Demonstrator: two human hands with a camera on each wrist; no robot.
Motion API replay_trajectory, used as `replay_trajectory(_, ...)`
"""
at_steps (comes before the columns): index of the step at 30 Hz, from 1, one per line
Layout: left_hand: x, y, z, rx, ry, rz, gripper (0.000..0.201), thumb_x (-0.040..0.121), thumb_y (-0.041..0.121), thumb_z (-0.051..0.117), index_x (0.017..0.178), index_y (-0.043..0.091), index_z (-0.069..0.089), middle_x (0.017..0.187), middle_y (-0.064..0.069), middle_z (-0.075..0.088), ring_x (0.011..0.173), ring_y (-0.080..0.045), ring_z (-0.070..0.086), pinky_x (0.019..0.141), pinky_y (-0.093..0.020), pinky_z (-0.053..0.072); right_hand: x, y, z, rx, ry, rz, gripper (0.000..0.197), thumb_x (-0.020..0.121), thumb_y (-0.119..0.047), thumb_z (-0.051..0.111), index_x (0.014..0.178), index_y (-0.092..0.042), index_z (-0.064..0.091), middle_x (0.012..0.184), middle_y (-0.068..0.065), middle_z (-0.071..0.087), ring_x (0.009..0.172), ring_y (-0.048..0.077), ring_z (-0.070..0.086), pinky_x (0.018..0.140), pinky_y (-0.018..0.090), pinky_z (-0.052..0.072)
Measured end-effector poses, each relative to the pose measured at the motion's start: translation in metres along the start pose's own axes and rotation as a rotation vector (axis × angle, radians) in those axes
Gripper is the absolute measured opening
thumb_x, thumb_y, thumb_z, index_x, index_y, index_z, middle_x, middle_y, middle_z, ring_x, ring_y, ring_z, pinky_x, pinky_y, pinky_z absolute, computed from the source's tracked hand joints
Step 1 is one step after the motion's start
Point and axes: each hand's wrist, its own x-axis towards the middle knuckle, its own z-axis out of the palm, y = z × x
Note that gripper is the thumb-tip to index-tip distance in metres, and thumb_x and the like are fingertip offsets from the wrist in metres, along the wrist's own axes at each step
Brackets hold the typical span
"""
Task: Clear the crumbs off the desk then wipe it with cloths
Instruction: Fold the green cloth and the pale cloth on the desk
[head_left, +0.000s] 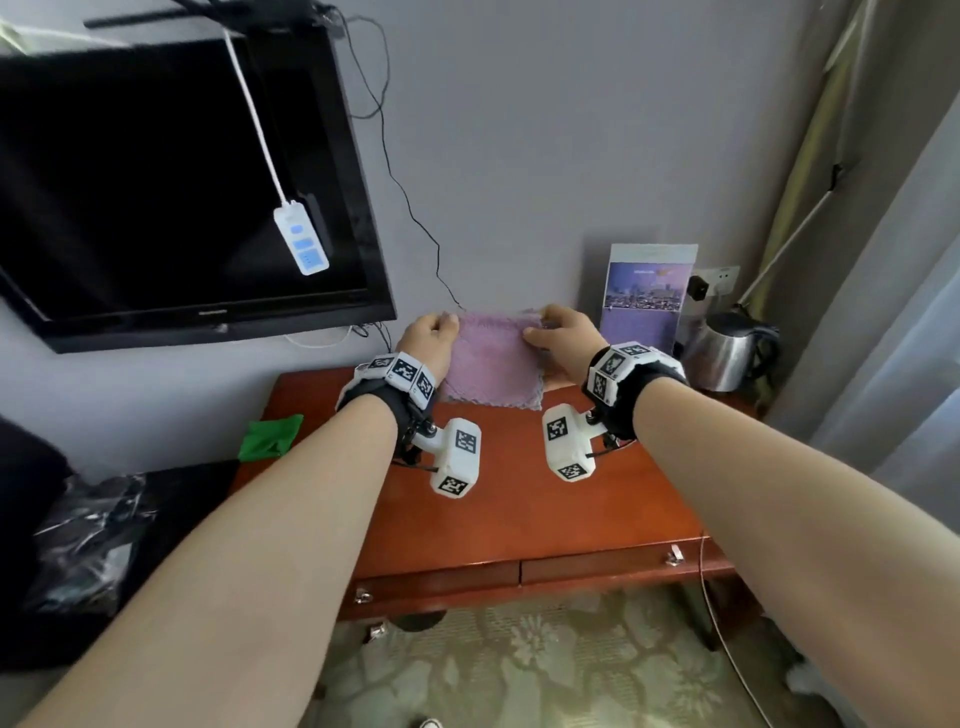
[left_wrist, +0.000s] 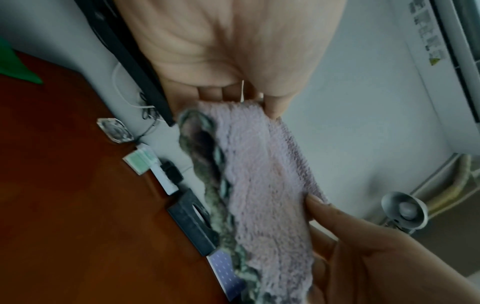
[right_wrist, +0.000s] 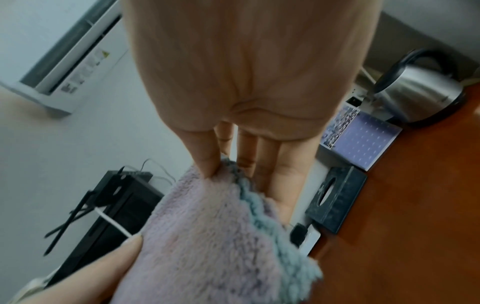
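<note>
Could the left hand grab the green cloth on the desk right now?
Probably not yet. The left hand is busy pinching a top corner of the pink cloth, held up with the right hand. The green cloth lies uncovered at the desk's left edge, so once the hand lets go, the way looks free.

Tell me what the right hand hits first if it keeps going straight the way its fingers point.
Probably the wall behind the desk; the right hand holds the purple cloth above the desk's back edge. Depth is unclear.
</note>
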Motion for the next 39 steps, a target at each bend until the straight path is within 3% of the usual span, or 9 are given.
replay_trajectory(2,-0.005,-0.021,-0.022,-0.025,0.024,-0.029,0.035,0.103,0.033,0.044,0.106,0.003,0.063,0.101,-0.016,0.064,0.096,-0.029,0.058,0.09,-0.036,0.044,0.003,-0.003,0.029,-0.027,-0.04,-0.003,0.009,0.095,-0.012,0.06,0.092,-0.02,0.056,0.079,0.008,0.056,0.062,0.023,0.058,0.063,0.054,0.058)
replay_trajectory(8,-0.003,-0.096,-0.103,0.018,0.087,-0.147,0.037,0.104,0.035,0.041,0.122,0.009,0.062,0.112,-0.009,0.063,0.1,-0.024,0.055,0.088,-0.028,0.04,0.015,-0.012,0.139,-0.072,-0.177,0.009,0.012,0.096,-0.015,0.058,0.107,-0.019,0.055,0.088,0.01,0.06,0.067,0.031,0.068,0.056,0.056,0.058)
replay_trajectory(11,0.01,-0.147,-0.144,0.032,0.101,-0.197,0.038,0.104,0.038,0.04,0.115,0.01,0.062,0.11,-0.012,0.064,0.102,-0.029,0.059,0.088,-0.033,0.044,0.028,-0.011,0.203,-0.075,-0.239,0.062,0.01,0.097,-0.017,0.058,0.106,-0.021,0.056,0.095,0.017,0.064,0.082,0.042,0.071,0.06,0.057,0.059)
replay_trajectory(15,0.034,-0.223,-0.19,-0.003,0.076,-0.3,0.045,0.104,0.043,0.036,0.107,0.005,0.06,0.102,-0.021,0.064,0.096,-0.038,0.062,0.089,-0.05,0.053,0.051,0.006,0.292,-0.066,-0.238,0.107,0.012,0.097,-0.014,0.057,0.104,-0.023,0.057,0.104,0.017,0.062,0.078,0.037,0.068,0.048,0.049,0.058)
replay_trajectory(19,0.047,-0.301,-0.225,-0.037,0.037,-0.419,0.05,0.103,0.039,0.041,0.101,-0.005,0.063,0.102,-0.031,0.064,0.095,-0.042,0.063,0.086,-0.05,0.053,0.069,0.039,0.376,-0.073,-0.273,0.193,0.017,0.097,-0.012,0.056,0.109,-0.023,0.057,0.105,0.016,0.063,0.087,0.038,0.068,0.053,0.055,0.058)
replay_trajectory(22,0.056,-0.37,-0.237,-0.067,-0.006,-0.517,0.048,0.081,0.041,0.052,0.09,-0.005,0.062,0.091,-0.031,0.063,0.085,-0.042,0.064,0.084,-0.056,0.051,0.075,0.066,0.424,-0.057,-0.293,0.273,0.016,0.098,-0.011,0.053,0.1,-0.026,0.058,0.094,0.014,0.062,0.074,0.033,0.067,0.05,0.05,0.058)
replay_trajectory(28,0.05,-0.431,-0.249,-0.082,-0.163,-0.662,0.052,0.058,0.026,0.054,0.103,0.002,0.063,0.103,-0.022,0.065,0.097,-0.039,0.064,0.088,-0.055,0.052,0.084,0.109,0.478,-0.084,-0.3,0.435,0.017,0.099,-0.009,0.05,0.1,-0.024,0.056,0.087,0.015,0.062,0.06,0.031,0.067,0.051,0.051,0.059)
replay_trajectory(33,0.049,-0.458,-0.246,-0.058,-0.181,-0.746,0.032,0.082,0.006,0.063,0.114,0.004,0.061,0.107,-0.016,0.064,0.102,-0.035,0.062,0.091,-0.045,0.051,0.099,0.137,0.498,-0.063,-0.34,0.545,0.026,0.096,-0.003,0.051,0.114,-0.02,0.055,0.091,0.016,0.067,0.065,0.031,0.07,0.058,0.05,0.06)
replay_trajectory(39,0.067,-0.485,-0.236,-0.091,-0.173,-0.777,0.039,0.088,0.001,0.055,0.127,0.009,0.058,0.111,-0.011,0.06,0.102,-0.028,0.057,0.095,-0.043,0.05,0.128,0.171,0.52,0.015,-0.367,0.666,0.048,0.086,0.011,0.047,0.119,-0.023,0.056,0.097,0.017,0.064,0.073,0.031,0.067,0.062,0.05,0.059)
